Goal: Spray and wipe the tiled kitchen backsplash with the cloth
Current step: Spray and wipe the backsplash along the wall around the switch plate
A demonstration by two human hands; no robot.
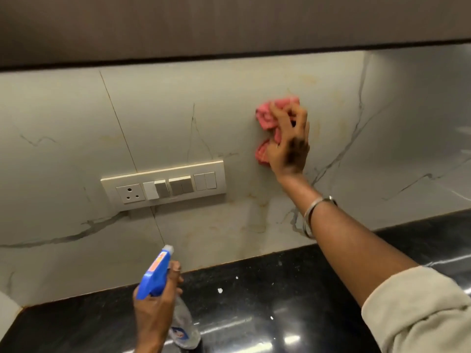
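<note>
The backsplash (229, 103) is pale marble-look tile with grey veins and faint yellowish stains. My right hand (289, 146) presses a bunched pink cloth (267, 118) flat against the tile, right of the switch panel, about halfway up the wall. My left hand (155, 312) holds a clear spray bottle (183, 324) with a blue trigger head (156, 272) low over the counter; its nozzle points up toward the wall below the switches. A finger rests on the trigger.
A cream switch and socket panel (163, 186) sits on the tile left of the cloth. A dark upper cabinet (229, 26) overhangs the wall. The glossy black stone counter (267, 301) runs below, with small white specks on it.
</note>
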